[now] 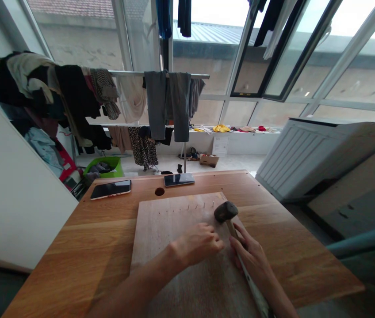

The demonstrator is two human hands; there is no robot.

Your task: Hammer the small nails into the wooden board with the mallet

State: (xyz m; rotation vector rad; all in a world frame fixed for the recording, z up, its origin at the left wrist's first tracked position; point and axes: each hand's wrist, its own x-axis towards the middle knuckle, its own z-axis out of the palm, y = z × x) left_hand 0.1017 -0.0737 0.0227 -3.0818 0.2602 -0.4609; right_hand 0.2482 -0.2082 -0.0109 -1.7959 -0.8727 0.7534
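A pale wooden board lies on the wooden table, with a row of small nails standing near its far edge. My right hand is closed round the handle of a hammer, whose dark head rests on the board by the right end of the nail row. My left hand rests on the board just left of the hammer handle, fingers curled together in a pinch; what they hold is too small to see.
Two phones lie at the table's far edge beside a round hole. Beyond stands a drying rack hung with clothes, a green basket, and white panels leaning at left and right.
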